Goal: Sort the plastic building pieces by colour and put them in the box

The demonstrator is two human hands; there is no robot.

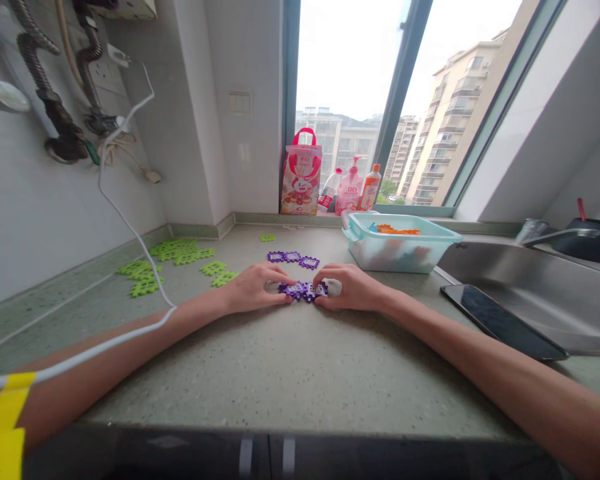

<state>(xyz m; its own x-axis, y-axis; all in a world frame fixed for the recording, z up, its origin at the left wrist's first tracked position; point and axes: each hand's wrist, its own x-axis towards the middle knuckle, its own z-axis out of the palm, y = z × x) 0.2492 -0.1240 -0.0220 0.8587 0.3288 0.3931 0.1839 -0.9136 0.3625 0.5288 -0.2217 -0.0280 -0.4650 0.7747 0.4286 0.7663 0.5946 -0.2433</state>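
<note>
Two purple interlocking tiles with white printed faces meet edge to edge on the countertop in front of me. My left hand grips the left purple tile between thumb and fingers. On the other side, my right hand pinches the right purple tile. Whether their teeth are fully locked together I cannot tell. Just behind my hands lies a row of purple tiles, joined at their edges. Green tiles of the same toothed kind are spread to the left, with a small green piece farther back.
A pale teal tub holding orange and blue pieces stands at the back right. A phone lies beside the steel sink. Bottles and a pink bag line the windowsill. A white cable hangs across my left forearm.
</note>
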